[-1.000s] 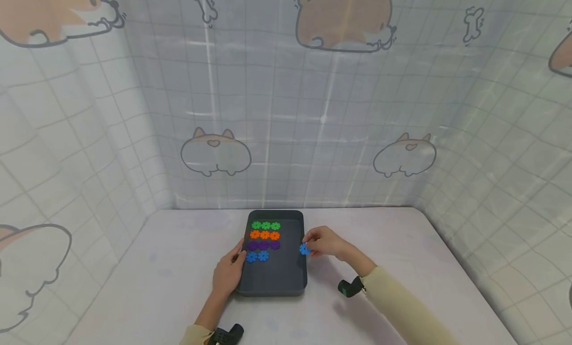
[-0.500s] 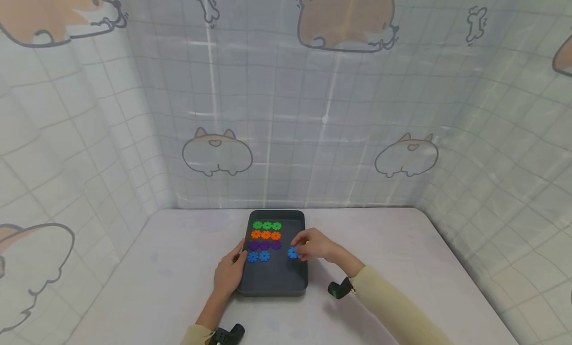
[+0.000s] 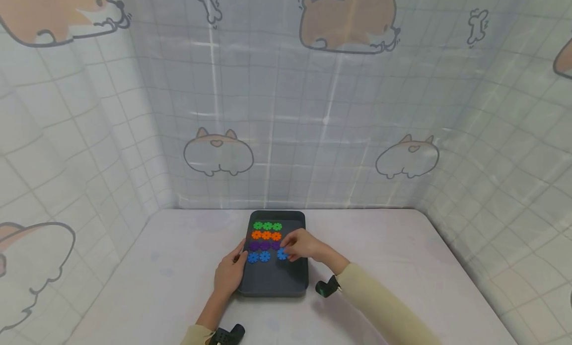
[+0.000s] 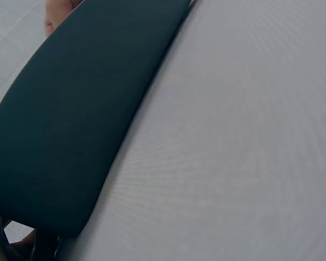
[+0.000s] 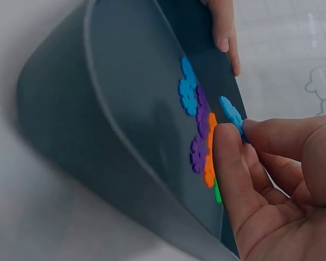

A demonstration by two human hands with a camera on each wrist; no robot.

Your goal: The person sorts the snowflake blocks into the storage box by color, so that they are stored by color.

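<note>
My right hand (image 3: 303,244) pinches a blue flower-shaped disc (image 3: 281,254) between thumb and finger, over the dark grey tray (image 3: 273,281). In the right wrist view the pinched disc (image 5: 231,110) is tilted and held above the tray floor. Two blue discs (image 3: 258,256) lie side by side to its left. Behind them are rows of three purple discs (image 3: 265,246), three orange discs (image 3: 266,235) and three green discs (image 3: 267,226). My left hand (image 3: 229,274) grips the tray's left side, thumb at the rim; its fingers below are partly hidden.
The tray stands on a white table (image 3: 380,265), its raised walls plain in the right wrist view. A curtain (image 3: 286,106) with a grid and dog drawings hangs behind and at both sides. Dark cameras are strapped to both wrists.
My right hand has moved left with the blue disc, from the tray's right rim to near the two blue discs. The left hand keeps its grip on the tray.
</note>
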